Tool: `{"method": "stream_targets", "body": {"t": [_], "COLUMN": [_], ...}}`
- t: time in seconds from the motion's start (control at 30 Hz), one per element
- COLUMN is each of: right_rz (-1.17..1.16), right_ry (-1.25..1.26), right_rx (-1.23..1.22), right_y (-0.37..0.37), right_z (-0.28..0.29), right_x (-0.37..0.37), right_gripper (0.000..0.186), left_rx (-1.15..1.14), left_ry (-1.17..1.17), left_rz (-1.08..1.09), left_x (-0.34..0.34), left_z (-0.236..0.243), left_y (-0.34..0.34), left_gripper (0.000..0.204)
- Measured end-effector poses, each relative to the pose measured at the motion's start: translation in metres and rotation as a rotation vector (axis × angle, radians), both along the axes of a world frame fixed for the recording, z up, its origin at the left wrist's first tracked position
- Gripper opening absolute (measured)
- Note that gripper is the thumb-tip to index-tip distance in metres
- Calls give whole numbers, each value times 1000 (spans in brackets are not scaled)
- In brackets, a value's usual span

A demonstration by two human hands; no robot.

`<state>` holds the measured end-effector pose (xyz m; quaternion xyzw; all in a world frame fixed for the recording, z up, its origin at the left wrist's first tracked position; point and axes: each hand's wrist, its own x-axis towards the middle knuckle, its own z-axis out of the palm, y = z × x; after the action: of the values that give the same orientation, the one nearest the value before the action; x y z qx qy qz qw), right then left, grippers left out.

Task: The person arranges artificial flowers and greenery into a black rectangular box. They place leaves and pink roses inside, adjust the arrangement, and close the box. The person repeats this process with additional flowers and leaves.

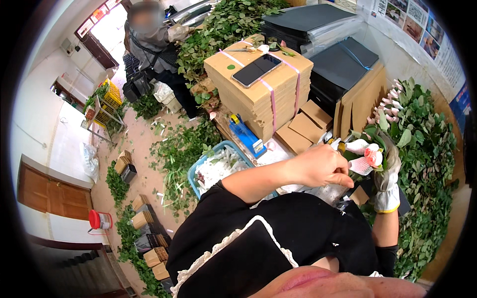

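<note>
While the gloved right hand (389, 174) is bent round netted roses (361, 166), the bare left hand (323, 166) lies just beside them, its fingers curled in; whether it grips anything cannot be told. The roses sit between the two hands, at the near side of the bench (275, 155). Leaves (427, 149) mass to the right; beyond, a phone (257, 70) rests on strapped cardboard (248, 108), near a blue basket (192, 180).
</note>
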<state>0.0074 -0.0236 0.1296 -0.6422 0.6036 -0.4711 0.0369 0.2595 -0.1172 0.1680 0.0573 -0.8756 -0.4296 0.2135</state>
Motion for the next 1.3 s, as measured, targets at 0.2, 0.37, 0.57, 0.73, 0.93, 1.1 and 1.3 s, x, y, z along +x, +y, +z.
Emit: {"method": "stream_targets", "body": {"t": [0.2,0.37,0.57,0.73,0.93,1.1,1.3], "right_rz": [-100,-172,-97,-61,-55,-48,-194], "right_ry": [208,289,357,356,334,24,133], "right_rx": [44,29,-88,-114,-53,-284,3], "right_y": [6,-1,11,13,18,30,56], "right_z": [12,-8,27,33,25,-29,7], "right_x": [10,-16,-1,4,6,-52,-43], "right_gripper": [51,39,51,51,51,52,49], "left_rx": [410,346,408,407,495,230,-377], "left_ry": [-49,100,163,112,74,638,-107], "left_rz": [14,185,30,-128,-229,-294,164], "left_x": [-13,-11,-15,-26,-27,24,6], "left_z": [-3,-19,-30,-25,-22,18,6], "left_y": [10,-1,-13,0,17,7,-27], "left_gripper": [22,5,35,42,34,16,30]}}
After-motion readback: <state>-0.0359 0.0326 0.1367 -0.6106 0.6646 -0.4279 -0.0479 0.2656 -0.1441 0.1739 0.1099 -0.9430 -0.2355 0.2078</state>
